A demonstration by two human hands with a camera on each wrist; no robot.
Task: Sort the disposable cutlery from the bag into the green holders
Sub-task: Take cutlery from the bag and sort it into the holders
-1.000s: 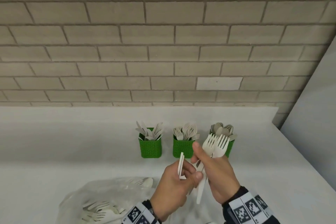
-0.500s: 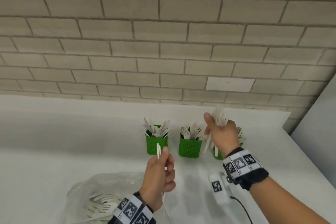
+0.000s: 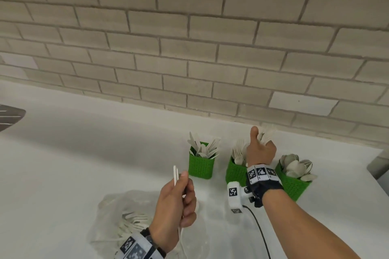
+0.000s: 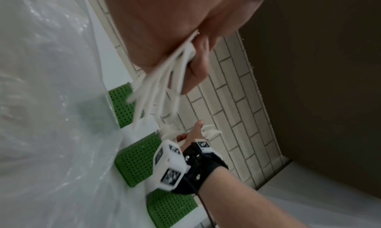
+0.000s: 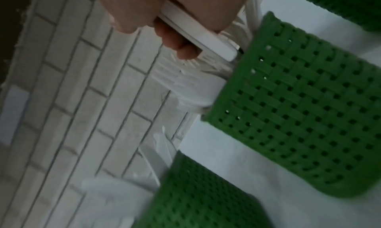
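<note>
Three green holders stand in a row by the brick wall: the left holder [image 3: 201,166] has knives, the middle holder [image 3: 234,172] forks, the right holder [image 3: 293,185] spoons. My right hand [image 3: 262,143] grips a bunch of white forks [image 3: 267,133] just above the middle holder [image 5: 299,109], with the handles [image 5: 198,35] pointing down at it. My left hand [image 3: 185,183] holds a few thin white cutlery pieces [image 3: 175,174] upright in front of the left holder; their kind is unclear [image 4: 163,88]. The clear plastic bag [image 3: 117,212] lies near me with forks inside.
A white counter [image 3: 84,153] runs back to the brick wall [image 3: 189,48]. A grey panel [image 3: 379,170] closes the right side. A dark grey object [image 3: 9,119] sticks in at the left edge. A black cable [image 3: 261,231] hangs from my right wrist camera.
My right hand has left my left hand and carried the forks forward to the middle holder. My left hand has stayed near the bag with its pieces.
</note>
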